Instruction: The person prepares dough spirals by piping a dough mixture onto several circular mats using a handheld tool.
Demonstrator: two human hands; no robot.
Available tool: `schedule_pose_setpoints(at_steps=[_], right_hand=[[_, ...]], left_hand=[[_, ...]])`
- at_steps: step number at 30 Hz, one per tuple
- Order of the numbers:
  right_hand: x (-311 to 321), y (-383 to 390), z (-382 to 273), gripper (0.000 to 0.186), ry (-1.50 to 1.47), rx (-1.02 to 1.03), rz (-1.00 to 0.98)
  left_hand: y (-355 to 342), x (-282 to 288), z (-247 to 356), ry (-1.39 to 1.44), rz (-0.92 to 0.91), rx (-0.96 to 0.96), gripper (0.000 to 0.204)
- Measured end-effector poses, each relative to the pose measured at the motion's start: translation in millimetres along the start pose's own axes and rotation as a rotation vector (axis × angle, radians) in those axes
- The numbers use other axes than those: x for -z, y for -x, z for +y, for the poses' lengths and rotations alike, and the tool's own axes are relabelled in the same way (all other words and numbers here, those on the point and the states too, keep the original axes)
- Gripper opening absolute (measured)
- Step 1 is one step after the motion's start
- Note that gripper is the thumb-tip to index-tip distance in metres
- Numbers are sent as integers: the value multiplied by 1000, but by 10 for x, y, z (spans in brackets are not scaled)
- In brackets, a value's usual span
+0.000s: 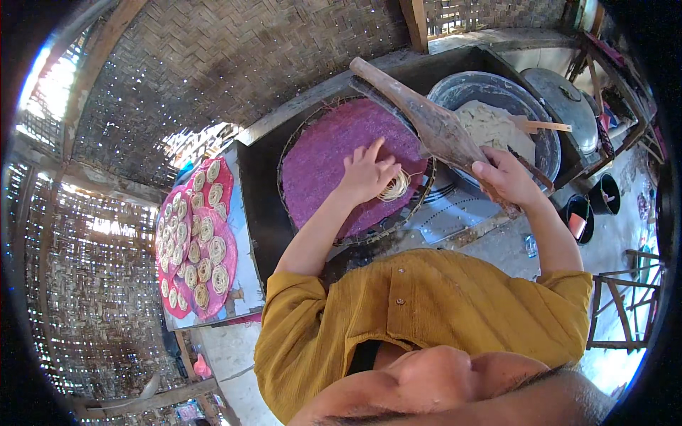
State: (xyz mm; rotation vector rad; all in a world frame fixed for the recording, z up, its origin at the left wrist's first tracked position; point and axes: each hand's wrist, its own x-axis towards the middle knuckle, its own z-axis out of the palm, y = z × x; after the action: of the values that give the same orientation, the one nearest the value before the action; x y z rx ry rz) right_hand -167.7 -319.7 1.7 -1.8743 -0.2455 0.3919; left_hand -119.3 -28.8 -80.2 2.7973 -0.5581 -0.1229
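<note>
My right hand (510, 176) is wrapped round the lower end of a long wooden press (437, 128), which slants up and left over the work surface. A second, darker bar runs partly hidden beneath its thick arm. My left hand (368, 174) reaches over a round purple mat (320, 163) with its fingers apart and nothing gripped. Beside its fingers, near the mat's right edge, lies a coil of pale noodle strands (396, 186). Whether the fingertips touch the coil or the mat I cannot tell. A dark rim encircles the mat.
Behind the press stands a large basin (554, 128) of pale dough (490, 124) with a flat wooden stick (543, 126) in it. On the left, pink round mats (222, 245) carry many pale coils. A lidded metal pot (568, 106) and dark buckets (604, 193) are at right.
</note>
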Motion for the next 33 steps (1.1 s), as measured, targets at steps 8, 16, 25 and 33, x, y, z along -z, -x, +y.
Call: schedule_pose_setpoints(at_steps=[8,16,25,33], right_hand=[[-263,-49,-233,49,-152,83,-49],[225,-399,-1112,42,764,1023,702],[480,288,-1047,38,362,718,24],[1880,324,-446,47,-6,711,610]], left_hand=[[-223,479,374,4,610,-330,62],[-355,1024,1238,-153,748,-323,19],[66,1111,1744,-217,-51,-233,20],[-115,946,920,748,385,-233,28]])
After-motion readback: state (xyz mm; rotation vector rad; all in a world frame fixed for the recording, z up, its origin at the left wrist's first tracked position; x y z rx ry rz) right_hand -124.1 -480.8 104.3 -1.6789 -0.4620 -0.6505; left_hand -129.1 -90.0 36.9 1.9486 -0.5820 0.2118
